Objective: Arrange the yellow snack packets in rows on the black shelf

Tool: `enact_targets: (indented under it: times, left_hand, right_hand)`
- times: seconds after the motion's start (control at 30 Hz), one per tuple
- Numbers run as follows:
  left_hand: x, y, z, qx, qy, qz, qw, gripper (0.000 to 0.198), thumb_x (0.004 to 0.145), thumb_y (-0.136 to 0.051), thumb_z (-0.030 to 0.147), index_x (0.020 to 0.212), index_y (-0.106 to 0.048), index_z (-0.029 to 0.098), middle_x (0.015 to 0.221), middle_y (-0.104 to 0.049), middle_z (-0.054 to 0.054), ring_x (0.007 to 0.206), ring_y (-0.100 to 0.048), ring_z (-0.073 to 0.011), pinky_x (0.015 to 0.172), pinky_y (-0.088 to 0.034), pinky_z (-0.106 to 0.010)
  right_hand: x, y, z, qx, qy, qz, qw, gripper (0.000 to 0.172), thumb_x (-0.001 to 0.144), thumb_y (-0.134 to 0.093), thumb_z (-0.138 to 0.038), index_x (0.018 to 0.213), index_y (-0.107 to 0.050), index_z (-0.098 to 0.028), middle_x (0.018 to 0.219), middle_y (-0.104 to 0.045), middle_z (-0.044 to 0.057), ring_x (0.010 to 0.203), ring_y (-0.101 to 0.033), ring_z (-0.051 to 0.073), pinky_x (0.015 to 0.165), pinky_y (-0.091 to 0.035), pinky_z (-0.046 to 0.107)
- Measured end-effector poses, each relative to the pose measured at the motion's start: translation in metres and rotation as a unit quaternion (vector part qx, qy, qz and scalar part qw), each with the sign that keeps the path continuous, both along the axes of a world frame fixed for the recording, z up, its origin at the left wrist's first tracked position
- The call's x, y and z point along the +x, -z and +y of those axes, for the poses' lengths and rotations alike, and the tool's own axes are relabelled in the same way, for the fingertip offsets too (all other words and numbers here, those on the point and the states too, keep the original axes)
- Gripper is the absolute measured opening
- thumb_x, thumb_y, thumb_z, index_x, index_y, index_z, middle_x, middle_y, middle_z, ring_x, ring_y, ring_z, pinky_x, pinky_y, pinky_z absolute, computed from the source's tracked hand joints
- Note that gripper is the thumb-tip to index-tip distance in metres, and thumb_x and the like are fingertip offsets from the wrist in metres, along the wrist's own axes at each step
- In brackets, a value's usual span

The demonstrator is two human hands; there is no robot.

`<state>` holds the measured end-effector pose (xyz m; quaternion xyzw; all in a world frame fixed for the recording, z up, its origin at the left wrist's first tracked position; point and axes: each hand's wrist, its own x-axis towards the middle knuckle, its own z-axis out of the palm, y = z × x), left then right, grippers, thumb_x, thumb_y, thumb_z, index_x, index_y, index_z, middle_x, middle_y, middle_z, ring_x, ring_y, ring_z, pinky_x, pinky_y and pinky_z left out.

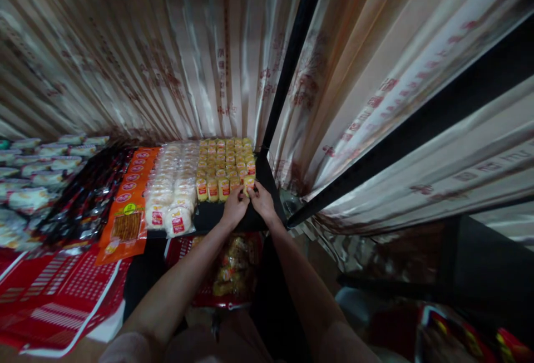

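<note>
Pinches one small yellow packet [249, 182] between fingertips of left hand [235, 205] and right hand [262, 200], at front right corner of yellow rows [224, 158] on black shelf [209, 216]. Next leftward: white packets [169, 185], then orange bag [130, 196].

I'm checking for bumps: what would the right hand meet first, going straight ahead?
The right hand would probably first meet the small yellow packet just ahead; depth and contact are unclear.

It's dim in here: pale satiny red-printed curtains [240, 45] catch a faint sheen, lettering on small yellow plastic-wrapped packets [224, 172] blurs, the lower right is murky, the edges stretched.
</note>
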<state>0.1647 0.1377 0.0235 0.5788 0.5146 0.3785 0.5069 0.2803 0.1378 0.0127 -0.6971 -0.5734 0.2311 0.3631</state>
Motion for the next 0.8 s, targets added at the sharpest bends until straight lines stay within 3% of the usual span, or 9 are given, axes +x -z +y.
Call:
enact_targets:
  times: [0.2, 0.43, 0.8]
  left_hand:
    - [-0.003, -0.006, -0.003, 0.055, -0.022, 0.042, 0.997, 0.039, 0.073, -0.049, 0.006, 0.11, -0.057, 0.017, 0.111, -0.06, -0.008, 0.095, -0.058, -0.0177, 0.088, -0.048, -0.034]
    - [-0.007, 0.001, -0.005, 0.155, -0.01, 0.077, 0.985, 0.04, 0.071, -0.044, 0.002, 0.104, -0.06, 0.018, 0.115, -0.056, -0.008, 0.109, -0.052, -0.0192, 0.1, -0.04, -0.037]
    - [-0.007, 0.011, -0.001, 0.133, -0.007, 0.111, 0.985, 0.045, 0.071, -0.044, 0.005, 0.112, -0.059, 0.017, 0.104, -0.05, -0.008, 0.096, -0.052, -0.0181, 0.097, -0.042, -0.036]
  right_hand:
    - [-0.004, 0.002, 0.002, 0.003, 0.017, -0.07, 0.997, 0.034, 0.088, -0.044, -0.036, 0.113, -0.059, -0.019, 0.093, -0.066, 0.006, 0.079, -0.058, 0.017, 0.077, -0.044, 0.029]
    - [-0.009, 0.007, 0.006, 0.024, 0.01, -0.069, 0.997, 0.037, 0.089, -0.038, -0.029, 0.118, -0.056, -0.014, 0.105, -0.06, 0.012, 0.094, -0.055, 0.02, 0.085, -0.044, 0.031]
    - [-0.023, 0.024, 0.009, 0.028, 0.045, -0.105, 0.993, 0.041, 0.091, -0.032, -0.029, 0.122, -0.053, -0.012, 0.104, -0.057, 0.015, 0.098, -0.048, 0.024, 0.091, -0.039, 0.039]
